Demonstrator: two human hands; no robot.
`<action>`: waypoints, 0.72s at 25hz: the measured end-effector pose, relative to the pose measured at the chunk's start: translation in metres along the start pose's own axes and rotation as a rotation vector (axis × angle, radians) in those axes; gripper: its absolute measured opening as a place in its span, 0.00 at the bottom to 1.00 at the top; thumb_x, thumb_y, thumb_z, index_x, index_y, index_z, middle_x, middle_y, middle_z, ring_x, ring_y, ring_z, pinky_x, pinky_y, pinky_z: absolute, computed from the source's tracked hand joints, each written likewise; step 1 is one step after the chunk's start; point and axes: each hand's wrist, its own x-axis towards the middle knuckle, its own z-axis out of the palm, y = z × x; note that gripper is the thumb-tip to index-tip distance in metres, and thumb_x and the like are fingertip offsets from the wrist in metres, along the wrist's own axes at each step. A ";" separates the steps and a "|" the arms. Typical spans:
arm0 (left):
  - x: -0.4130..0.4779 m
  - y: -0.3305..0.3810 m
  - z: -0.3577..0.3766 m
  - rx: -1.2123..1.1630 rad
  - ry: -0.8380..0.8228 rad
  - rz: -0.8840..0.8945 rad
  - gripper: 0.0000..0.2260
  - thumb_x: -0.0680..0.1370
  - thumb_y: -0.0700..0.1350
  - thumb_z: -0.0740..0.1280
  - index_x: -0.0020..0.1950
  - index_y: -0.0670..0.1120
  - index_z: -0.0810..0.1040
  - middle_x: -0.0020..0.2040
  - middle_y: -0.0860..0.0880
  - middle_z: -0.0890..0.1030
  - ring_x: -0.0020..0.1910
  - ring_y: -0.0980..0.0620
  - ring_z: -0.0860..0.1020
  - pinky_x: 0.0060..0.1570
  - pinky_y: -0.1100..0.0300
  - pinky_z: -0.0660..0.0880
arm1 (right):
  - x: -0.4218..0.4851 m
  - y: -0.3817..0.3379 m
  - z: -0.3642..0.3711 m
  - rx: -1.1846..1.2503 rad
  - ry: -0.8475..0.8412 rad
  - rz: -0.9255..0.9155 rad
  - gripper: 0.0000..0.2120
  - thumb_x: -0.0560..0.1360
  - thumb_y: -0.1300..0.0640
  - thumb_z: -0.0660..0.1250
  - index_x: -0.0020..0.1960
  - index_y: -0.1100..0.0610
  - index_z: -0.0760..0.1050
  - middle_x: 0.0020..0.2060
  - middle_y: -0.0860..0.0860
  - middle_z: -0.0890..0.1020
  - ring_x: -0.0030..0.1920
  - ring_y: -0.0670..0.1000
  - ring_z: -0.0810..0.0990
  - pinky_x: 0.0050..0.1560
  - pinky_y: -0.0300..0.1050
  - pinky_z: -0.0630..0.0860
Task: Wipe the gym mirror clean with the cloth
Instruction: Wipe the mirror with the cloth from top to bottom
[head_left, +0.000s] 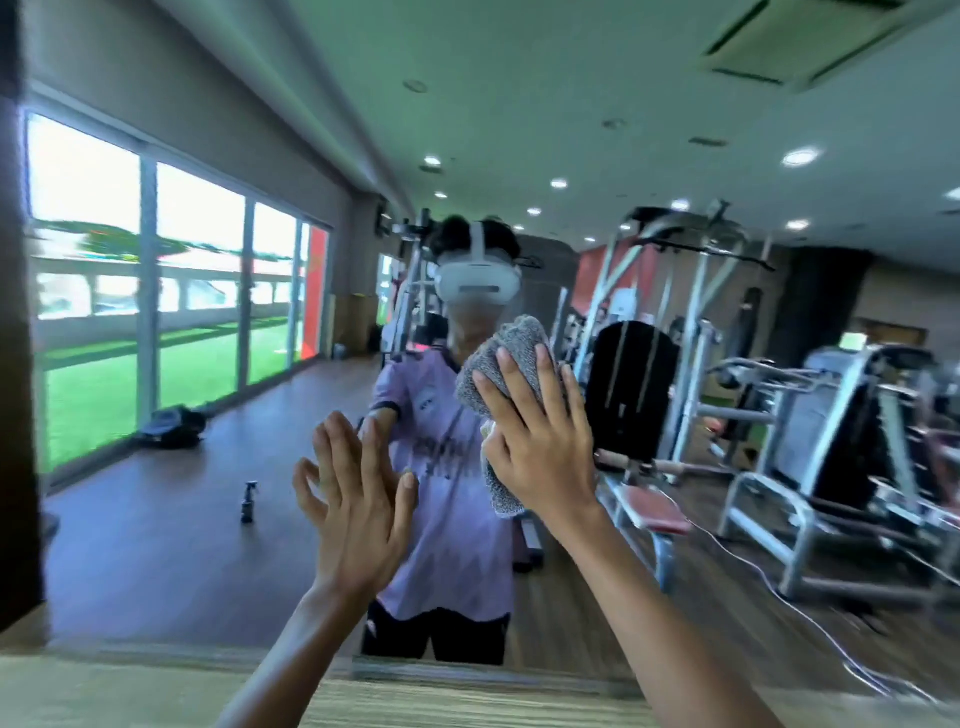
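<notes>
The mirror (208, 545) fills the view, reflecting weight machines (779, 415) on the right. The left hand (358, 499) lies flat on the glass, fingers spread wide. Just right of it and higher, the right hand (540, 441) presses the grey cloth (504, 348) to the glass with straight fingers. A small spray bottle (248, 501) shows reflected at left.

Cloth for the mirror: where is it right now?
In the head view the grey cloth sits right of centre, pressed against the mirror under the right hand, up and right of the left hand.
</notes>
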 end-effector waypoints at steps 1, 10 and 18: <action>-0.003 0.023 0.010 0.009 0.011 0.055 0.31 0.83 0.57 0.50 0.81 0.44 0.50 0.80 0.35 0.50 0.80 0.42 0.43 0.73 0.38 0.42 | -0.017 0.028 -0.008 -0.020 -0.001 0.031 0.26 0.77 0.59 0.55 0.74 0.52 0.68 0.74 0.53 0.68 0.75 0.62 0.63 0.73 0.63 0.63; -0.019 0.202 0.076 0.060 0.039 0.417 0.25 0.82 0.48 0.52 0.80 0.47 0.58 0.79 0.36 0.57 0.79 0.39 0.56 0.71 0.33 0.51 | -0.131 0.272 -0.068 -0.124 0.087 0.652 0.28 0.74 0.60 0.56 0.74 0.60 0.67 0.75 0.59 0.67 0.75 0.65 0.62 0.73 0.67 0.59; -0.020 0.286 0.107 0.037 0.071 0.505 0.25 0.83 0.49 0.54 0.80 0.47 0.58 0.80 0.38 0.55 0.80 0.40 0.55 0.71 0.33 0.54 | -0.150 0.312 -0.079 -0.089 0.124 0.796 0.28 0.77 0.57 0.52 0.77 0.56 0.61 0.77 0.54 0.61 0.77 0.63 0.59 0.76 0.61 0.59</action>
